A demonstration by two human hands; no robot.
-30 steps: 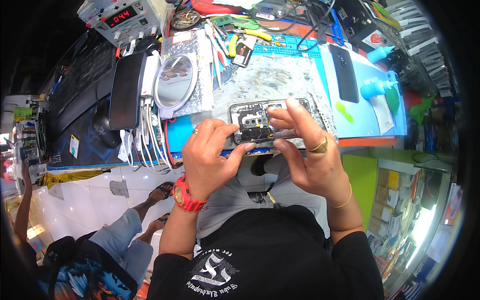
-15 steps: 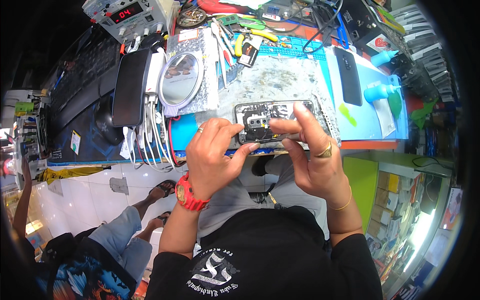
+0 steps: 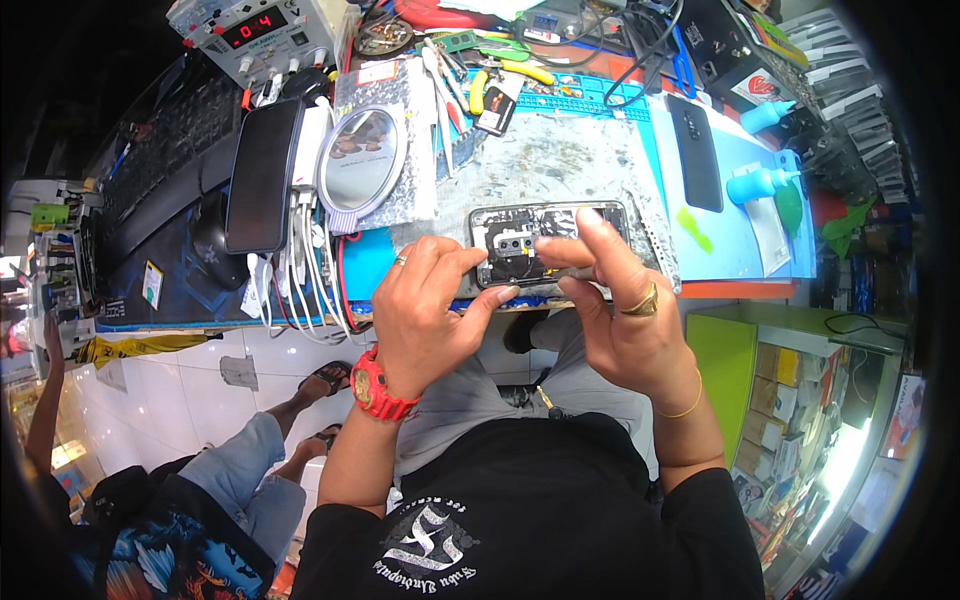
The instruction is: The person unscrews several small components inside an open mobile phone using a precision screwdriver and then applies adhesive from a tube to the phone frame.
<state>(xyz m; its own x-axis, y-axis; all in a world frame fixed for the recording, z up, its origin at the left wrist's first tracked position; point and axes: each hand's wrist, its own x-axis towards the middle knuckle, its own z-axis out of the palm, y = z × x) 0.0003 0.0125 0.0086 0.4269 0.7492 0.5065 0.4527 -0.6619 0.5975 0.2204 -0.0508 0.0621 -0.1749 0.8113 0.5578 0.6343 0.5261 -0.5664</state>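
An opened phone, its back cover off and its camera module and inner parts bare, lies sideways on a worn grey mat at the table's front edge. My left hand grips its left end, index finger at the far side of the corner and thumb along the near edge. Over the phone's right half is my right hand. Its fingers are bent toward the thumb, and one fingertip is close to the camera module. A thin greyish thing seems to sit between thumb and fingers, mostly hidden.
Beyond the mat lie pliers and tweezers. To the left are a round mirror, a dark phone, white cables and a power supply. Blue bottles and another phone are at right. Someone sits lower left.
My right hand has shifted very slightly to the left over the phone. My left hand and the phone stay where they were.
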